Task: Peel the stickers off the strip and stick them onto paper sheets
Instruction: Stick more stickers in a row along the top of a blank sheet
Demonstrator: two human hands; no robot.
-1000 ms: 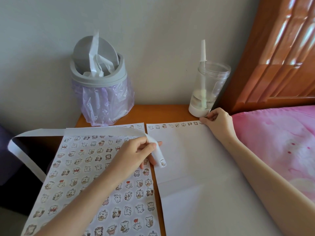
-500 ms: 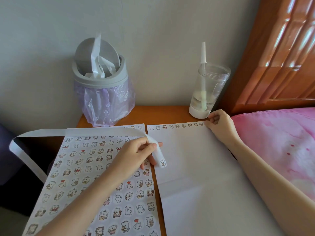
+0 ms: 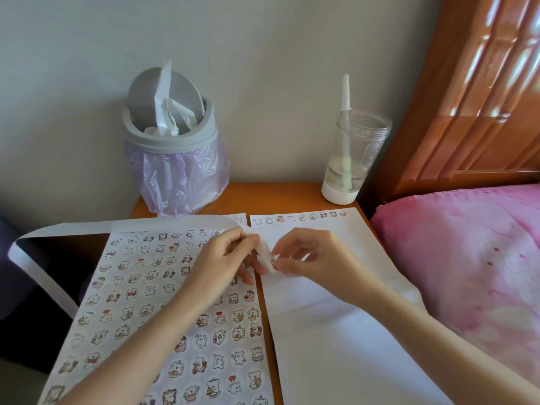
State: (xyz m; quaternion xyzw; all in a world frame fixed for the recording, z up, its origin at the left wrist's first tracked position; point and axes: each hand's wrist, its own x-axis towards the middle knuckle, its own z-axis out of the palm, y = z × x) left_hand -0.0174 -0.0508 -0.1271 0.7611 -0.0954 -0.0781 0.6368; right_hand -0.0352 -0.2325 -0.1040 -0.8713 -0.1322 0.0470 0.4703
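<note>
left hand [image 3: 230, 258]: pinching the strip [image 3: 264, 249] between thumb and fingers, forearm angling in from lower left | right hand [image 3: 314, 255]: pinching the strip's end, forearm angling in from lower right

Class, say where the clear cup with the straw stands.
Head view: the clear cup stands at the back right corner of the table, beside the wooden headboard.

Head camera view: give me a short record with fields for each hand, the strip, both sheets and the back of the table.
left hand: holds the strip near its free end
right hand: pinches the strip's tip
left sheet: covered in stickers
right sheet: one sticker row along its top edge
back of table: grey bin, clear cup with straw
</note>
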